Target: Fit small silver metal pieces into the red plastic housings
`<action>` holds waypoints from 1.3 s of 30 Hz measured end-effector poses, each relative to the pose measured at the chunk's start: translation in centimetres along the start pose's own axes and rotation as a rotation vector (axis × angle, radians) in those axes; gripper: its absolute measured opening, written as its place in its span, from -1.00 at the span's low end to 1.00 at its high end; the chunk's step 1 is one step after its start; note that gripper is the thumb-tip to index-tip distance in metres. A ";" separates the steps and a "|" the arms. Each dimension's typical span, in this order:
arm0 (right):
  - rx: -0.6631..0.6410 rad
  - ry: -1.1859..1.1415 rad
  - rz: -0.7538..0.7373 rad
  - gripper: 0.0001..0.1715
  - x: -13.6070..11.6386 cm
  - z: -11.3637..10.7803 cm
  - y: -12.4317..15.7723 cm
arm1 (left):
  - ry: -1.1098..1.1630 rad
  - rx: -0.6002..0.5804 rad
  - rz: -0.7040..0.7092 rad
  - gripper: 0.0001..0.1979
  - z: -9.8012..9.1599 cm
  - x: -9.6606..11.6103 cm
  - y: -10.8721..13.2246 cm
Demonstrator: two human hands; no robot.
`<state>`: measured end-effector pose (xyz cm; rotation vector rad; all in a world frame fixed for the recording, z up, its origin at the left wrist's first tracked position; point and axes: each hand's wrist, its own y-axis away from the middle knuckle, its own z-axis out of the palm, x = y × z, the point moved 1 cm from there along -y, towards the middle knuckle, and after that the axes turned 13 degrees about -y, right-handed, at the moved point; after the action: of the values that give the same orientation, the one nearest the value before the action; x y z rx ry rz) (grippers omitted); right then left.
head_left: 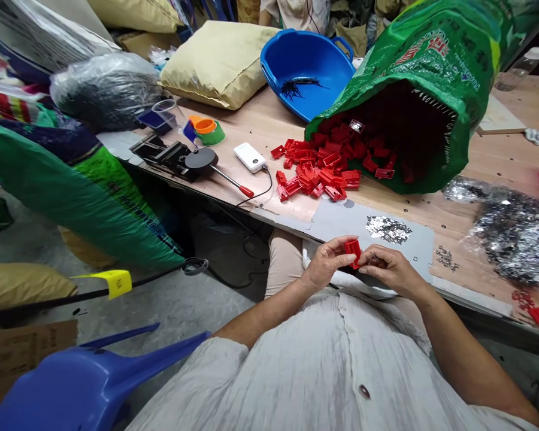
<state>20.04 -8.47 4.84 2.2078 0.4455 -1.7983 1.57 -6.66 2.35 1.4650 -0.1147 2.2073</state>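
Between the thumb and fingers of my left hand (pixel 327 263) is a small red plastic housing (pixel 353 251), held upright just off the table's front edge. My right hand (pixel 386 267) is beside it, thumb and fingertips pinched together at the housing's right side; whatever sits in that pinch is too small to name. Just beyond my hands a grey mat (pixel 341 224) lies on the table with a heap of small shiny metal pieces (pixel 388 229) on it. More red plastic housings (pixel 318 167) spill in a pile from a green woven sack (pixel 431 90).
Behind the pile stands a blue basin (pixel 309 72) with thin black pieces inside. A hand press with a red-tipped lever (pixel 202 160) and a white power bank (pixel 250 157) are at left. Bagged metal parts (pixel 516 233) lie at right. A blue chair (pixel 85 383) stands lower left.
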 end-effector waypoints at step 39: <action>0.315 0.197 0.021 -0.76 1.8 -0.4 -2.3 | -0.193 -0.152 0.082 -0.53 -2.4 1.4 -4.3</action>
<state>19.86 -6.07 3.11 2.6043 0.1840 -1.7483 0.96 -1.56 1.76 1.6090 -0.4049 2.0647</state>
